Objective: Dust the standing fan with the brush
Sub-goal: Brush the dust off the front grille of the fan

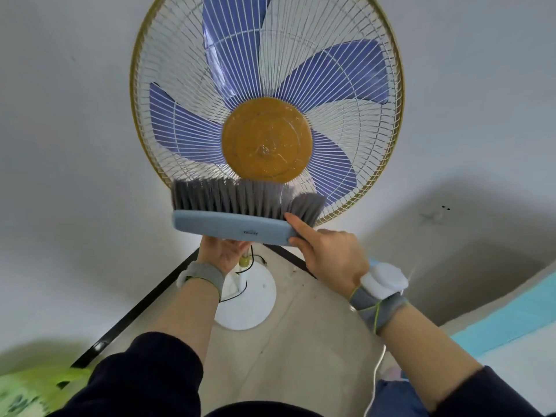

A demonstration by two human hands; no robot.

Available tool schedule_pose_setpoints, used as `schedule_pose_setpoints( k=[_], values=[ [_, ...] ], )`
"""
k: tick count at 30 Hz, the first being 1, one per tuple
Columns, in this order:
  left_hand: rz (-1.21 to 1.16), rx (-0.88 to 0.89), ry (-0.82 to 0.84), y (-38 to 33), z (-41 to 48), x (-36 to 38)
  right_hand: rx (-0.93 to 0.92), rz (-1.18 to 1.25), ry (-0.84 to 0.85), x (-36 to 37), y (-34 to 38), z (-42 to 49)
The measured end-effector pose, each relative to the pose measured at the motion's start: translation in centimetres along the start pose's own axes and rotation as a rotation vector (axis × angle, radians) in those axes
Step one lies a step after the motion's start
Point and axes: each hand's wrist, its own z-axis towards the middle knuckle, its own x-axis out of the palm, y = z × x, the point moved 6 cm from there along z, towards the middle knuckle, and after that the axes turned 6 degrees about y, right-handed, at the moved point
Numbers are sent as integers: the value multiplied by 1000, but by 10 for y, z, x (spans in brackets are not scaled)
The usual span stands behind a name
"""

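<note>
The standing fan [346,121] fills the upper middle of the view, with a white wire grille, blue blades, a gold rim and an orange hub [267,139]. A light blue brush [231,225] with grey bristles lies crosswise against the lower grille, bristles pointing up just under the hub. My right hand [328,254] grips the brush's right end, with the index finger stretched along its back. My left hand [221,254] is below the brush, palm up, around the fan's pole; its fingers are hidden behind the brush. The fan's round white base [249,302] stands on the floor.
White walls meet in a corner behind the fan. A black skirting strip [144,302] runs along the left wall. A light blue mat [511,317] lies at the right, a green patterned thing [33,386] at bottom left. A thin white cable [376,377] hangs near my right arm.
</note>
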Motion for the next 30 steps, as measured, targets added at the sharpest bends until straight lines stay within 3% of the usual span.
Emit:
schedule_pose_setpoints(
  k=[2,5,10,15,18,27,30],
  values=[
    [130,49,36,-5,-4,9,2,41,20,9,-5,-2],
    [109,54,37,-5,-5,17,11,83,30,15,-13,-3],
    [83,59,58,2,-2,22,132,213,252,6,-19,-7],
    [105,48,-52,-2,1,13,16,216,-52,-38,-10,-4],
    [22,-37,-158,2,0,5,-8,165,-127,-39,-13,-1],
    [124,49,-93,-3,0,11,12,44,2,12,-38,-12],
    [127,54,-47,-2,3,13,69,145,180,19,-46,-13]
  ],
)
